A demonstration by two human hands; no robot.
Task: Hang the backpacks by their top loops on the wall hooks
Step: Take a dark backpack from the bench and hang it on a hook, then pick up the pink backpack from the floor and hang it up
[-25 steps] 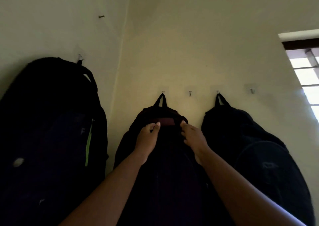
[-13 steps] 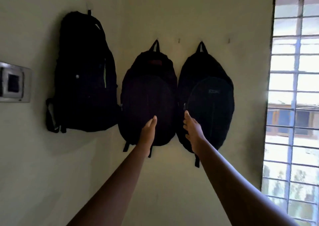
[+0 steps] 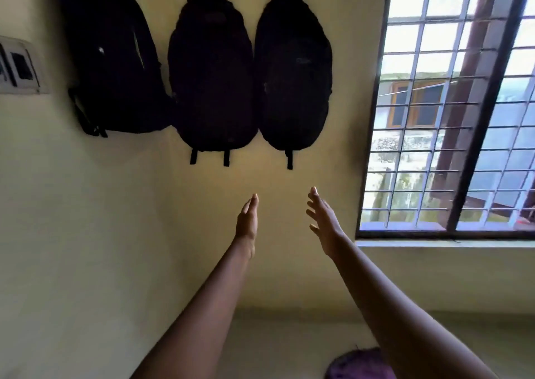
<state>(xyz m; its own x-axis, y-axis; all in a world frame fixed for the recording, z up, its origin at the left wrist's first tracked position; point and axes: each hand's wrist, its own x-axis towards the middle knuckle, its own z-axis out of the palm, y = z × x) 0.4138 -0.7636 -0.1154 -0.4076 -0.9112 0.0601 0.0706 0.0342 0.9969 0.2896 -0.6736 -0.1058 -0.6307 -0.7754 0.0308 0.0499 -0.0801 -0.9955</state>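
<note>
Since half-second-ago frame: my hands off middle backpack (image 3: 212,77), dropped below all three bags; view pulled back, tilted down. Left hand (image 3: 247,224) flat, fingers together, empty. Right hand (image 3: 324,221) spread, fingers apart, empty — both well below bags, touching nothing. Middle backpack and right backpack (image 3: 293,74) hang by top loops, touching side by side, above hands. Left backpack (image 3: 115,57) on adjoining wall, up-left. Hooks out of frame. Window (image 3: 451,103) at right.

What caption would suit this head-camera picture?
Three dark backpacks hang on the wall beside a barred window; both empty hands are open below them.
</note>
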